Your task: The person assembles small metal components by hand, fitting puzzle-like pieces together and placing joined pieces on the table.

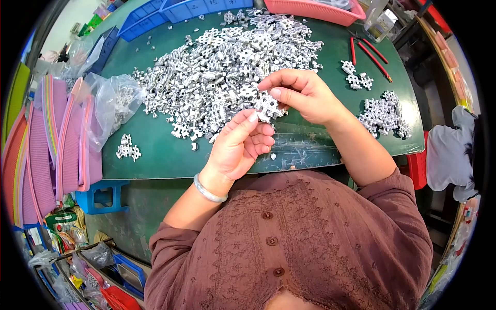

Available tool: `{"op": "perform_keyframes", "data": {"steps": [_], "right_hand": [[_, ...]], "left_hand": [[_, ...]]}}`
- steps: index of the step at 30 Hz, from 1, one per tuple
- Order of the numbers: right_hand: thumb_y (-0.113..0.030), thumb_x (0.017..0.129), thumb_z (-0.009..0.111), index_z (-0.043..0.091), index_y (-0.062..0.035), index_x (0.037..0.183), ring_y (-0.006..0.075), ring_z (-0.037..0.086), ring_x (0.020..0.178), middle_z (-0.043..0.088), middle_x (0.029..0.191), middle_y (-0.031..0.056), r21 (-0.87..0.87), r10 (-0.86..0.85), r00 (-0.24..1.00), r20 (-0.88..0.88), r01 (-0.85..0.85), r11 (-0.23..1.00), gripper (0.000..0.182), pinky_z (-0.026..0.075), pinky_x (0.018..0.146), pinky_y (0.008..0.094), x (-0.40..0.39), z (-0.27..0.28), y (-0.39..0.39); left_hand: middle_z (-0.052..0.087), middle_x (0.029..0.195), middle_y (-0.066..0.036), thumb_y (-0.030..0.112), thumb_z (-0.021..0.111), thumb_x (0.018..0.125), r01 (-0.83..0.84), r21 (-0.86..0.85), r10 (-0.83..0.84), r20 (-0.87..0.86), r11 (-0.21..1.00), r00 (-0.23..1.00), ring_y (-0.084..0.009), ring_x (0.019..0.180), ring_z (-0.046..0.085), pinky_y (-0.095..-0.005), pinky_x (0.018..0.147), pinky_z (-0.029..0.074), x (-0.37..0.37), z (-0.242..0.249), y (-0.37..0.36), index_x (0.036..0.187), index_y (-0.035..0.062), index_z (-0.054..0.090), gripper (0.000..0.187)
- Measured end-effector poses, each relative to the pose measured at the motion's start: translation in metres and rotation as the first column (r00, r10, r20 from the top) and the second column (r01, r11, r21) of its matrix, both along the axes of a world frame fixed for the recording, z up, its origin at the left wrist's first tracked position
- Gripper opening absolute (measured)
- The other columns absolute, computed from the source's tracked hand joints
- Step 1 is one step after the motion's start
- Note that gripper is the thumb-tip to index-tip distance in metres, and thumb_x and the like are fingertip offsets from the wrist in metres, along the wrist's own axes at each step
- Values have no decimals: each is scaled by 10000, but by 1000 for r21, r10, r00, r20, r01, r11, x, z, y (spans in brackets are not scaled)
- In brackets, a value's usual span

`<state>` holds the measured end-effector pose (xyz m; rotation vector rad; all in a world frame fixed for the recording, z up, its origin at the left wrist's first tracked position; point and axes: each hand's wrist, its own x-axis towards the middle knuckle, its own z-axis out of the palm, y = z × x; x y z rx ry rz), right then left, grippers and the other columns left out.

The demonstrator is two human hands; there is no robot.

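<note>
A silvery cluster of joined small metal parts (pixel 269 107) is held up between my two hands, over the near edge of a large pile. My left hand (pixel 242 139), with a pale bangle on its wrist, pinches the cluster's lower left side between thumb and fingers. From the upper right, my right hand (pixel 306 95) grips it with thumb and forefinger. Behind it spreads the heap of small silvery metal castings (pixel 217 72), some loose and some joined. One small loose piece (pixel 273 156) lies on the green table (pixel 170 160) below my hands.
On the right lie red-handled pliers (pixel 373 58), a few joined pieces (pixel 356 77) and a stack of clusters (pixel 385 114). Another cluster (pixel 128 148) and a clear plastic bag (pixel 116 103) are at left. Blue bins (pixel 201 9) and a pink basket (pixel 315 13) line the back.
</note>
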<state>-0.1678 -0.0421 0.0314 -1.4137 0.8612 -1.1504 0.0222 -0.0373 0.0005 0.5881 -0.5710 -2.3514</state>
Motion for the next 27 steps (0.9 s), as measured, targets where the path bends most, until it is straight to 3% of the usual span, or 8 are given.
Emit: {"op": "perform_keyframes", "data": {"steps": [7,17,23,27], "right_hand": [[-52,834,486,540,-23,1017,21,412,631,462,700,-51,-33,25,1000,18,-24,999,193,367,572,173,0,-2,-2],[-56,857,451,540,-23,1026,47,477,695,521,774,-22,-8,23,998,59,-22,1000,195,409,621,190,-1,-1,-1],[-57,827,519,570,-2,939,75,515,774,564,852,18,-83,16,1000,25,-14,996,135,423,671,207,-2,-4,-1],[-43,809,535,589,11,879,102,524,809,574,898,54,-187,36,998,-54,-45,981,103,421,701,229,-4,-6,-4]], "left_hand": [[616,857,-142,195,451,890,0,-2,0,-34,1000,999,-218,746,620,-293,631,518,2,1,1,1003,91,523,169],[597,906,-167,220,436,896,-17,20,18,-34,1000,999,-246,799,605,-323,685,504,-1,-1,0,1003,77,499,190],[587,930,-127,88,487,858,-70,9,70,-10,998,997,-221,838,592,-324,740,492,-4,5,3,1010,75,489,152],[565,918,-64,-9,524,808,-181,-114,185,21,977,983,-183,849,571,-311,769,482,-6,0,4,997,62,497,203]]}}
